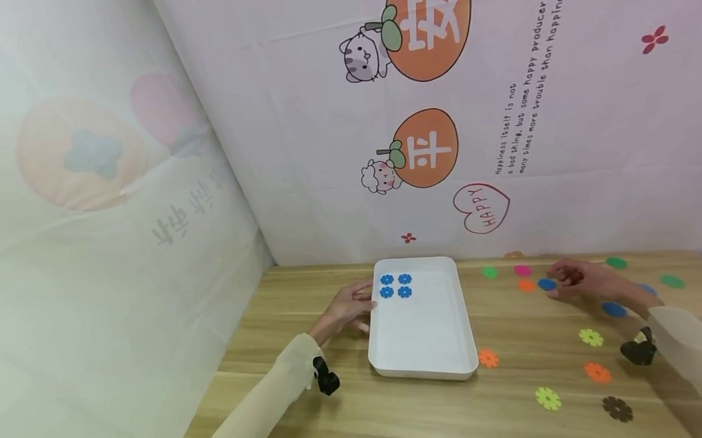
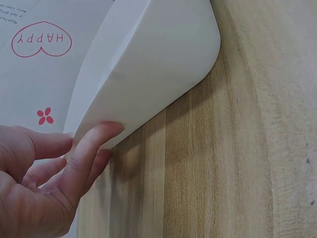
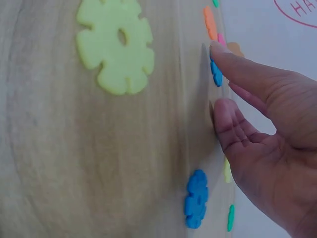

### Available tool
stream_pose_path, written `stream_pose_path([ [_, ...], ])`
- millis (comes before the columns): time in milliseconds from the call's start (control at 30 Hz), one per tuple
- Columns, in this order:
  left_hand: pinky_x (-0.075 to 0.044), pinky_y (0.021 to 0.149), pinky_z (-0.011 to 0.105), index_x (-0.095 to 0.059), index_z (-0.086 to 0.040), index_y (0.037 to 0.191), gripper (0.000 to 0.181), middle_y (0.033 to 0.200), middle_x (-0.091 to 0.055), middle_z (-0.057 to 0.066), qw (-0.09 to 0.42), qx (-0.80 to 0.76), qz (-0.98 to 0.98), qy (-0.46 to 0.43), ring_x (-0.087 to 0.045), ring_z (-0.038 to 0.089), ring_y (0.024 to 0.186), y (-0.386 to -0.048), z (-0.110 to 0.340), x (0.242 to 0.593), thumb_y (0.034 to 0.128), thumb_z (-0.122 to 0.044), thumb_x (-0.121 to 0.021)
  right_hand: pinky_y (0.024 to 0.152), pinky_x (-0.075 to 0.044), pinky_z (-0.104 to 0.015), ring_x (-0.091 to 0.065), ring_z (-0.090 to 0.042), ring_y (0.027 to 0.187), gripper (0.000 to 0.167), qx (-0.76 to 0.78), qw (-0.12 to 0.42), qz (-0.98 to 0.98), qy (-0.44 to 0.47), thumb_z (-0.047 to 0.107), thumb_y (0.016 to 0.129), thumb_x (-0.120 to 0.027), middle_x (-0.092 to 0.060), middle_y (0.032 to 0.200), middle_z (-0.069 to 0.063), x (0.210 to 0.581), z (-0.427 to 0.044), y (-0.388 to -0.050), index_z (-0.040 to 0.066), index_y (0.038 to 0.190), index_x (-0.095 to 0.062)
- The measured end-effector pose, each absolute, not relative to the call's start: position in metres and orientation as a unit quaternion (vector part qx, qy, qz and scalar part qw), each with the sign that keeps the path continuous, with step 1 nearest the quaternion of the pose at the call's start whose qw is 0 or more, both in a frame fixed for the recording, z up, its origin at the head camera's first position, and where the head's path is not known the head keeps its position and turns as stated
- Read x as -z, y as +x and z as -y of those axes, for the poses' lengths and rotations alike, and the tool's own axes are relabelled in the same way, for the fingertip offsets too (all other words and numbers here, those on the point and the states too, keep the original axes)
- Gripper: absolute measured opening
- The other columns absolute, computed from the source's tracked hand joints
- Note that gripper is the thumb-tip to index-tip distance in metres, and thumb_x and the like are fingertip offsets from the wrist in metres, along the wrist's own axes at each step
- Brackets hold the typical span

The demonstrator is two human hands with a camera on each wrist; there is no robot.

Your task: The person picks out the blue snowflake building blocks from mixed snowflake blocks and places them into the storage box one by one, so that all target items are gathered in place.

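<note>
My left hand [image 1: 351,305] is at the left side of a white tray [image 1: 421,333]; in the left wrist view its fingers touch the tray's rim and outer wall. Inside the tray, at its far left, several blue notched flower discs [image 1: 404,292] lie in two rows. My right hand [image 1: 586,280] is low over the table on the right. Its thumb and fingers stand apart around another blue disc [image 1: 547,284]. In the right wrist view this disc [image 3: 216,74] shows behind the thumb tip, with a gap to the other fingers.
Loose discs lie about the table right of the tray: orange [image 1: 597,373], yellow-green [image 1: 548,398], dark brown [image 1: 617,409], green [image 1: 673,281], pink [image 1: 522,270] and more blue [image 1: 614,309]. A printed cloth [image 1: 324,148] hangs along the table's back edge.
</note>
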State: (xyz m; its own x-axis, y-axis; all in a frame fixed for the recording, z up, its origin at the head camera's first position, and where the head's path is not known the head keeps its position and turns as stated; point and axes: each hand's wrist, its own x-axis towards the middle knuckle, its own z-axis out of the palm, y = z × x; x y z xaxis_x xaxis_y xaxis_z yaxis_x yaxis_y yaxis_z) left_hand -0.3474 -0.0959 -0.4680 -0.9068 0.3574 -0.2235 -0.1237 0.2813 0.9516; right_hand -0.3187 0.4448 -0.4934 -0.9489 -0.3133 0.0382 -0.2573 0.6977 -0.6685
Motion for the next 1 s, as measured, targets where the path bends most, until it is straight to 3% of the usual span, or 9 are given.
stream_pose_path([
  [200,-0.069,0.064,0.036,-0.043,-0.008,0.159,0.065,0.149,-0.054,0.03,0.198,-0.593,-0.776,0.08,-0.071,0.038,0.115,-0.3477,0.0961,0.4679,0.0992,0.0,-0.067,0.072,-0.053,-0.016,-0.058,0.002,0.093,0.038,0.365,0.013,-0.906,-0.213,0.006,0.097,-0.072,-0.065,0.113,-0.014,0.5012,-0.4541,-0.3166,-0.009,0.13,-0.058],
  [333,-0.069,0.065,0.037,-0.043,-0.007,0.159,0.064,0.15,-0.053,0.03,0.206,-0.595,-0.772,0.083,-0.07,0.039,0.116,-0.3485,0.097,0.4685,0.1004,0.0,-0.066,0.074,-0.053,-0.017,-0.057,0.001,0.095,0.037,0.374,0.023,-0.905,-0.202,0.007,0.099,-0.07,-0.062,0.118,-0.016,0.5045,-0.4552,-0.3158,-0.004,0.132,-0.059],
  [767,-0.069,0.063,0.036,-0.042,-0.007,0.16,0.065,0.15,-0.054,0.03,0.202,-0.59,-0.777,0.079,-0.072,0.037,0.114,-0.3489,0.0957,0.4711,0.0998,0.0,-0.067,0.076,-0.055,-0.021,-0.055,0.002,0.096,0.043,0.371,0.033,-0.912,-0.171,0.01,0.101,-0.069,-0.06,0.123,-0.022,0.5017,-0.4512,-0.312,-0.013,0.134,-0.055],
  [1000,-0.069,0.063,0.036,-0.042,-0.006,0.159,0.064,0.148,-0.055,0.03,0.201,-0.59,-0.778,0.082,-0.07,0.04,0.116,-0.3492,0.0956,0.4696,0.1005,0.001,-0.065,0.07,-0.05,-0.021,-0.053,-0.006,0.087,0.039,0.38,0.022,-0.91,-0.163,0.008,0.1,-0.07,-0.059,0.113,-0.014,0.5033,-0.4468,-0.3138,-0.012,0.131,-0.058],
])
